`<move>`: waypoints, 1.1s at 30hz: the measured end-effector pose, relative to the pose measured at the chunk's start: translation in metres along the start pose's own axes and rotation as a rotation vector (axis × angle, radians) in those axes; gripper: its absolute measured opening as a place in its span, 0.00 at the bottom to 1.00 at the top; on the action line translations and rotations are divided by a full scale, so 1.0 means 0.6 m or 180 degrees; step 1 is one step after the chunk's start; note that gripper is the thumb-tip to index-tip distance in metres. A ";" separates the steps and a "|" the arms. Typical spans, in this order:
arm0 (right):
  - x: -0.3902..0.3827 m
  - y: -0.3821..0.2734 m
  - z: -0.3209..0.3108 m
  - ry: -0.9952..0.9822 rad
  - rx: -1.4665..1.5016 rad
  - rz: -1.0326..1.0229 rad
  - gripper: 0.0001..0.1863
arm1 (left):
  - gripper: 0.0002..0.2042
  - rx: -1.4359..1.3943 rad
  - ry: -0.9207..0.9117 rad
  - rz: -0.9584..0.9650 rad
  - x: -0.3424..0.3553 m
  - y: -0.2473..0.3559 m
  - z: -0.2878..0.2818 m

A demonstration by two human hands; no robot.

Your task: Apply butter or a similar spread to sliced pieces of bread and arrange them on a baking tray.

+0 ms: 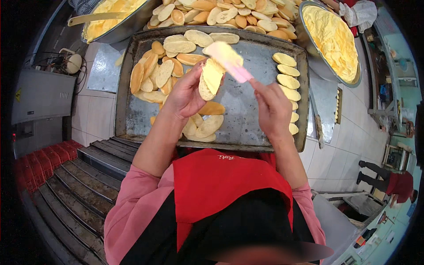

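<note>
My left hand is closed around an oval bread half with pale yellow cream on its face, held upright above the metal tray. My right hand grips a pink spatula, whose cream-coated blade is just above and beside that bread. Several bread halves lie loosely on the left and top of the tray, some crust up, some cut side up; more sit below my left hand. Along the tray's right side runs a column of cream-topped pieces.
Cream bowls flank a bread pile behind the tray. A long knife lies right of it. Red crates and metal racks are lower left. A person stands far right; another's hand holds cloth at top right.
</note>
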State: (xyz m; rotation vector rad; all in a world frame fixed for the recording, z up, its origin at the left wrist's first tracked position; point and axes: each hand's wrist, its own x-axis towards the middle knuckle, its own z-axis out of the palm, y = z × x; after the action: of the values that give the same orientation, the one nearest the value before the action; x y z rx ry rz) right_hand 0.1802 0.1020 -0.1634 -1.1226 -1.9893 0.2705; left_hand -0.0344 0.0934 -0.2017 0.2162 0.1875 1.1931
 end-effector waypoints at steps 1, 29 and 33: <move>-0.008 0.001 0.000 -0.0103 -0.0205 -0.0059 0.15 | 0.16 -0.0019 -0.0054 -0.0049 0.000 0.001 0.001; -0.070 0.022 -0.038 -0.0683 0.0856 0.0670 0.14 | 0.20 0.1629 0.0364 0.1676 0.039 0.004 0.016; -0.056 0.017 -0.029 -0.0195 0.0949 0.0643 0.16 | 0.20 0.1893 0.0306 0.1940 0.044 -0.006 0.017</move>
State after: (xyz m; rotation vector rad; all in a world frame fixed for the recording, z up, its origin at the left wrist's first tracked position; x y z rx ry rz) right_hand 0.2085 0.0779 -0.1765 -1.1303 -1.8143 0.6908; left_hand -0.0190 0.1163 -0.1935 0.7780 0.5921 1.7322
